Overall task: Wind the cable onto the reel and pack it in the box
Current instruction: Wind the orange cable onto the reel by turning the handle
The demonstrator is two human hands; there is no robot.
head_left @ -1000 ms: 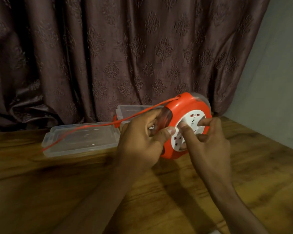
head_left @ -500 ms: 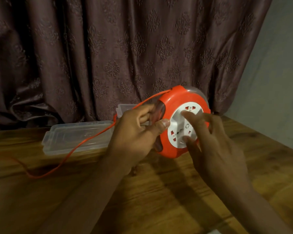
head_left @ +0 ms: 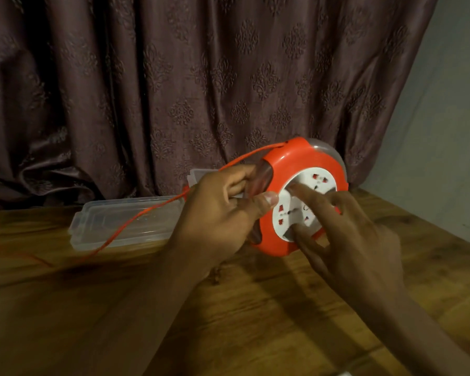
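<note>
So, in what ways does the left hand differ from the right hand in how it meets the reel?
The left hand grips the reel at its edge, thumb curled over the orange rim; the right hand lays straight fingers on the white socket face. The left hand is beside the cable; the right is away from it. Both touch the reel.

The reel (head_left: pixel 291 169) was glossy orange plastic with a matt white plastic socket face (head_left: pixel 296 210) and a clear plastic back. The cable (head_left: pixel 136 215) looked thin and smooth. The box (head_left: pixel 114 226) was clear, shiny plastic. The table (head_left: pixel 255 308) was polished grained wood; the curtain (head_left: pixel 201 77) was embossed cloth with a faint sheen.
</note>
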